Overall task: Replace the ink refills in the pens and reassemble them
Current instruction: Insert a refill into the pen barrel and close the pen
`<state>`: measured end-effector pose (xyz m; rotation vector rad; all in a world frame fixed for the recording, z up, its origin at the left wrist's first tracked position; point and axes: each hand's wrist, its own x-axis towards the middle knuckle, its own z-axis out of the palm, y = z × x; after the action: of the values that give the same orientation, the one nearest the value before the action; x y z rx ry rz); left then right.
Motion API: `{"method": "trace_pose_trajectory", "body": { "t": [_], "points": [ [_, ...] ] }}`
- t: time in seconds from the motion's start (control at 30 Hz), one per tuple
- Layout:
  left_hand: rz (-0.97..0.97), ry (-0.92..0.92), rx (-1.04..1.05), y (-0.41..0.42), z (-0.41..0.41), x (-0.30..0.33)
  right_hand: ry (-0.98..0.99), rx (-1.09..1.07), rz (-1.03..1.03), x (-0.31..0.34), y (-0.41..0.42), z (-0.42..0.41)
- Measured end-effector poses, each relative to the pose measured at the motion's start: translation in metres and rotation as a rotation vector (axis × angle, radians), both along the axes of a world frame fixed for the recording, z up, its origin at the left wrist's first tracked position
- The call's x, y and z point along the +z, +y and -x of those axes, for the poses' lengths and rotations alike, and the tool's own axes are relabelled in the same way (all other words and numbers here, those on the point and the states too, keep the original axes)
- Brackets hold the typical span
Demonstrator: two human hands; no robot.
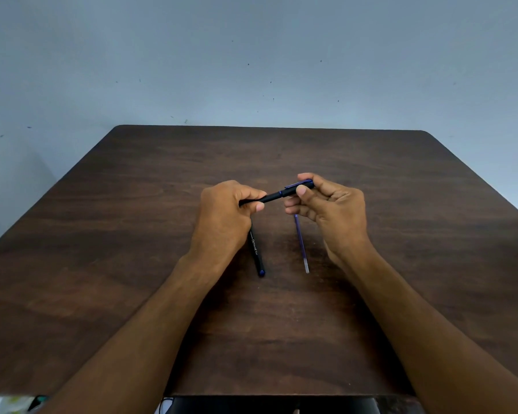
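1. My left hand [225, 213] is curled round the barrel end of a black pen [277, 195], thumb and fingers [259, 207] wrapped tight on it.
2. My right hand [326, 204] pinches the other end of that pen, the capped end with the blue clip, between thumb and forefinger; my remaining right fingers [293, 210] are loosely curled beneath it.
3. The pen spans the gap between both hands, lifted above the surface [102, 264] and tilted a little, its right end higher in the picture.
4. A second black pen [256, 249] lies flat on the surface just below my left hand, running toward me, with white lettering along its barrel and a blue tip at the near end. Its far end is hidden under my left hand.
5. A refill [301, 243] lies flat on the surface beside my right wrist, thin and purple along most of its length, clear at the near end. Its far end sits just under my curled right fingers; I cannot tell whether they touch it.
6. The second pen and the refill lie apart from each other, spreading slightly wider toward me.
7. The surface is dark brown wood grain, set against a pale blue-grey wall [251, 55].
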<state>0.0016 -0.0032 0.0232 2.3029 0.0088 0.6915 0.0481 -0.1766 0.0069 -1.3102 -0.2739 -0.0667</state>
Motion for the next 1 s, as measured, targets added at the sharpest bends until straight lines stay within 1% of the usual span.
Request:
{"method": "trace_pose_trajectory", "body": {
  "t": [0.2, 0.4, 0.57, 0.73, 0.87, 1.0],
  "points": [
    [-0.032, -0.067, -0.03, -0.002, 0.0, 0.0, -0.009, 0.012, -0.026, 0.004, -0.003, 0.002],
    [-0.046, -0.062, -0.026, -0.002, -0.001, -0.002, -0.001, 0.024, -0.019, 0.002, -0.001, 0.002],
    [-0.005, -0.04, -0.009, -0.001, -0.001, -0.002, 0.006, 0.046, -0.035, 0.003, 0.001, 0.001],
    [0.055, -0.014, 0.007, -0.007, -0.002, -0.004, 0.056, 0.047, -0.116, 0.007, -0.001, 0.0],
    [0.12, -0.038, 0.009, -0.01, -0.003, -0.006, 0.179, 0.015, -0.233, 0.009, -0.001, 0.0],
    [0.114, -0.109, 0.005, -0.014, 0.001, -0.005, 0.198, 0.051, -0.131, 0.006, 0.004, 0.007]
  ]
}}
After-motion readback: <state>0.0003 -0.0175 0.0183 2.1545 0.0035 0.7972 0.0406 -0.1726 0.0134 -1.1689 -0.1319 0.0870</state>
